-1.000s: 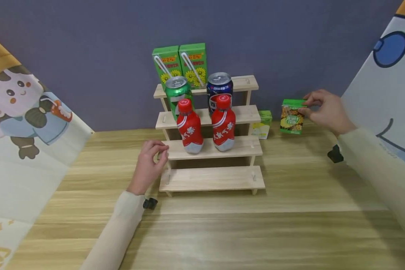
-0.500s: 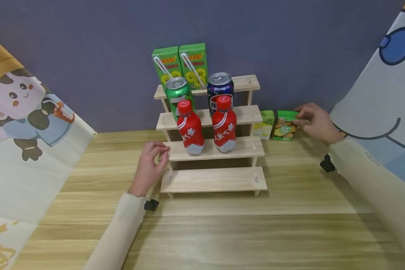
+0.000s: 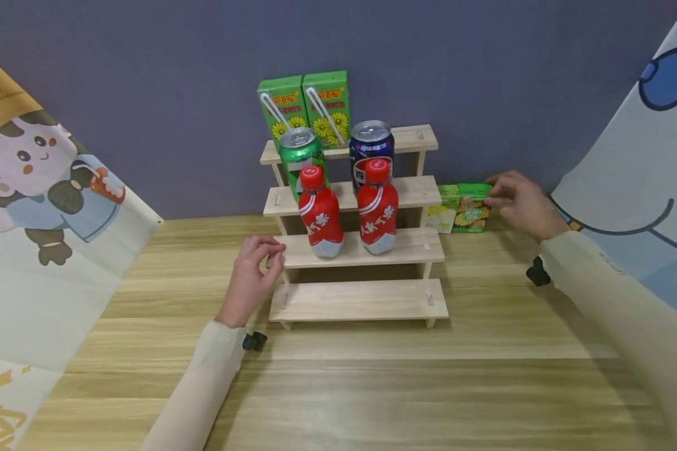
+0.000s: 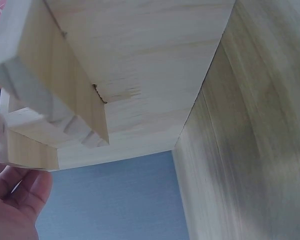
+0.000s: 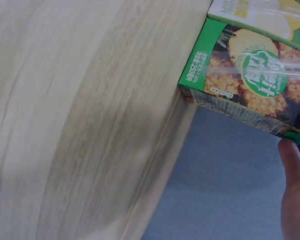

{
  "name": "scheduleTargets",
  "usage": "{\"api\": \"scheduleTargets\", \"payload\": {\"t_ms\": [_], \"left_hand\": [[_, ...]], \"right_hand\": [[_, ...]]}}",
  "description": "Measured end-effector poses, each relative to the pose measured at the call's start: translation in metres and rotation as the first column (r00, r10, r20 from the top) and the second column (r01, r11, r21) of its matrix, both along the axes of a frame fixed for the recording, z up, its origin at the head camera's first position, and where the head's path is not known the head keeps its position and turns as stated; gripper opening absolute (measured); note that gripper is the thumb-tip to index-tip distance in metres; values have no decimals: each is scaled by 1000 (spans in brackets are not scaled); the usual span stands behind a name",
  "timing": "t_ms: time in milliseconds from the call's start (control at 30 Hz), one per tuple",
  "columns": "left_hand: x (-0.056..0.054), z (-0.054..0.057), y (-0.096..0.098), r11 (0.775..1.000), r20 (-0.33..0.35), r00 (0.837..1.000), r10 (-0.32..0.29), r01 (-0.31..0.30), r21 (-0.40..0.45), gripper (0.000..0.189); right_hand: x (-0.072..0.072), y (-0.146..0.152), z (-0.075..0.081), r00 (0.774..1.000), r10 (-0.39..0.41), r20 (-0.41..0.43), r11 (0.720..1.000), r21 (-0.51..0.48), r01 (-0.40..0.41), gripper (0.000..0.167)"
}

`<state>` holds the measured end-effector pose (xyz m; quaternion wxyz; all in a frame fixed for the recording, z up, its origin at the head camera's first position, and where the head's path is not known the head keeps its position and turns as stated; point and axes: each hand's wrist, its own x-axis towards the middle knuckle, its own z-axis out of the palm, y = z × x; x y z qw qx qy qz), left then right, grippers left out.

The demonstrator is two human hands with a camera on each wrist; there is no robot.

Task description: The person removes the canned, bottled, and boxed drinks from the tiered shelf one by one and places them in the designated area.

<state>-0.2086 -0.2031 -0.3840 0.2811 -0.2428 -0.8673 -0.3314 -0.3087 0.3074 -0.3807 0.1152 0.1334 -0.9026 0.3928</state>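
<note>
My right hand (image 3: 523, 205) pinches the top right edge of a green juice box (image 3: 471, 213) with a pineapple picture. That juice box (image 5: 250, 70) stands on the table against the back wall, side by side with a lighter green and yellow carton (image 3: 447, 212). On the left, my left hand (image 3: 249, 275) grips the left end of a stepped wooden display rack (image 3: 358, 300), at its second tier from the bottom. In the left wrist view the fingers (image 4: 32, 192) curl at the wooden edge; part of the hand is out of frame.
Two red bottles (image 3: 321, 219) stand on the second tier. Behind them are a green can (image 3: 301, 153) and a dark blue can (image 3: 371, 147). Two green drink cartons (image 3: 327, 103) occupy the top tier. Printed panels (image 3: 51, 163) flank the table, with a grey-blue wall (image 3: 485, 81) behind.
My right hand has carried the pineapple juice box down and left from the air to the table, against the neighbouring carton. My left hand has stayed at the rack.
</note>
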Motion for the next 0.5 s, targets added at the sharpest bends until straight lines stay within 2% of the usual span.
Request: {"api": "scheduleTargets", "payload": {"t_ms": [200,300,400,500], "left_hand": [[-1,0,1,1000,-2,1000,-2,2,10,15],[-1,0,1,1000,-3,1000,0,0,12,15],[-1,-1,0,1000,-1,1000,1,-1,7,15],[-1,-1,-1,1000,-2,1000,0,0,2,15]], "right_hand": [[1,-4,3,999,-13,-38,1000,10,13,6],[4,-5,10,998,-15,-59,999,35,17,14],[10,-8,25,995,-11,-98,999,42,15,24],[17,-16,47,986,9,-164,999,35,-3,26]]}}
